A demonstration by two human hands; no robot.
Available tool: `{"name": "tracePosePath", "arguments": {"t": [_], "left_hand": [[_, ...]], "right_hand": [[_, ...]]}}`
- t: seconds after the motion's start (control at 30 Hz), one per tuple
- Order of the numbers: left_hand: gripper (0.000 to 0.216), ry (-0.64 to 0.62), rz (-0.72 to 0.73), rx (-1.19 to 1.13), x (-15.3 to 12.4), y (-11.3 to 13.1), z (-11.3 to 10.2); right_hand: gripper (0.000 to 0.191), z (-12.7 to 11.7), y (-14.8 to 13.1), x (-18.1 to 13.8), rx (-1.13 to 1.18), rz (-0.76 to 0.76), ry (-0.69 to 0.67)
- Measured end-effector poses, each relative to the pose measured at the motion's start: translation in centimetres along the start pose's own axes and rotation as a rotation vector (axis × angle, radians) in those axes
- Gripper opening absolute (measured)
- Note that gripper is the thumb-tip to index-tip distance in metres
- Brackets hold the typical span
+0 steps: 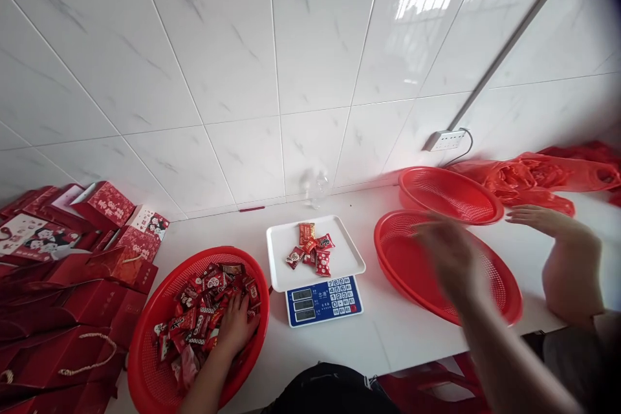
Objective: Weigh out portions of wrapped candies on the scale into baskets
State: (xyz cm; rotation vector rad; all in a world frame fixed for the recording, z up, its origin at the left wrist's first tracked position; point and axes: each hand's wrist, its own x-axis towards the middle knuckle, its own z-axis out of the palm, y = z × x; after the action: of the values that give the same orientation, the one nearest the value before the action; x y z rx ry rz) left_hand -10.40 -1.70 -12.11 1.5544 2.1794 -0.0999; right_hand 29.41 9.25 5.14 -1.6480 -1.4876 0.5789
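My left hand [236, 325] rests on wrapped candies [196, 314] in a red oval plastic basket [140, 330], fingers spread among the packets. To its right stands a digital scale [324, 301] with a blue keypad panel and a white tray [347, 257]. Several red-wrapped candies [324, 263] lie in a small heap on that tray. My right hand [446, 259], smeared by motion, is above a second red basket [388, 259]; its fingers cannot be made out. I see no candies in the visible part of this basket.
A co-worker's hand and forearm [565, 239] reach in at the right. Behind lie another red basket [412, 178] and red plastic bags [524, 174]. Stacked red gift boxes [72, 297] crowd the left side. A clear glass-like object [317, 189] and a power strip [444, 140] are by the tiled wall.
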Motion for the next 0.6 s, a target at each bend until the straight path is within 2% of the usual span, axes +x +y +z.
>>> {"name": "tracePosePath", "arguments": {"t": [0.07,0.13,0.17,0.23,0.33,0.43,0.6], "left_hand": [[0.063,-0.001,0.001,0.001,0.0,0.1,0.0],[0.063,0.003,0.008,-0.001,0.0,0.1,-0.1],[0.063,0.005,0.012,-0.003,0.0,0.0,-0.1],[0.063,0.005,0.006,-0.004,-0.1,0.0,-0.1],[0.062,0.011,-0.013,0.010,-0.1,0.0,0.0],[0.062,0.013,-0.016,0.028,-0.1,0.1,0.1],[0.061,0.021,-0.023,0.033,-0.1,0.1,0.3]], "right_hand": [[0.040,6.2,-0.2,-1.4,-0.028,-0.028,-0.253],[0.053,11.9,-0.1,-2.6,-0.137,-0.066,-0.530],[0.061,14.3,-0.1,-3.0,-0.237,-0.066,-0.624],[0.073,17.8,-0.3,-3.0,-0.375,-0.038,-0.697],[0.082,20.7,-0.7,-2.0,-0.496,-0.006,-0.725],[0.081,22.1,-0.5,-0.8,-0.591,-0.047,-0.730],[0.070,22.7,1.3,-0.1,-0.572,-0.287,-0.670]]}}
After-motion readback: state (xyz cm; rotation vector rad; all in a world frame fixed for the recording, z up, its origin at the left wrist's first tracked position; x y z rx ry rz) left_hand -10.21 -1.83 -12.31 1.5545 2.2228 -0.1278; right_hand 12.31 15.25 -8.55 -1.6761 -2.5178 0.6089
